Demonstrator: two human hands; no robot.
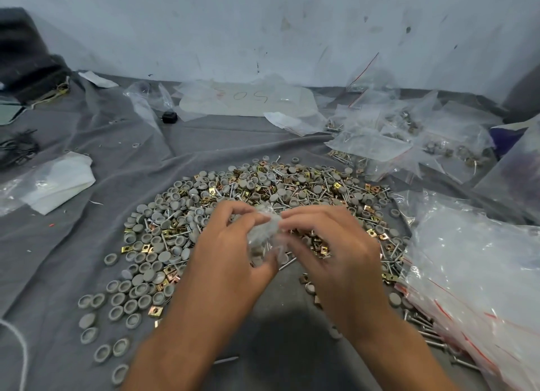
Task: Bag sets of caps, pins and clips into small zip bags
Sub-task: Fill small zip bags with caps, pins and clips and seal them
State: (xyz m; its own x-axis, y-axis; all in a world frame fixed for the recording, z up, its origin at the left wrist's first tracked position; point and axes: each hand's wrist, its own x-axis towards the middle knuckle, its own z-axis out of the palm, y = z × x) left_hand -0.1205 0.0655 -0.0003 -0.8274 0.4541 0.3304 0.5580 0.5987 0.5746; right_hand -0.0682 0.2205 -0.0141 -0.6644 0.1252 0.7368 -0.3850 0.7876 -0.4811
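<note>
Pinching small zip bag point(264, 234) between left hand point(230, 244) and right hand point(330, 250), both grips closed on it

Parts heap point(263, 192) centre, filled bags point(409, 136) behind right, empty bags point(479, 274) right.

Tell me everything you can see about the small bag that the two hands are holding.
The small zip bag is clear, thin plastic, crumpled and blurred. Through it grey round caps and at least one metal pin show near its lower part; I cannot tell if clips are inside or if the zip is closed. The left hand and the right hand pinch it at its upper edge from either side, holding it above the pile of parts on the grey cloth.
</note>
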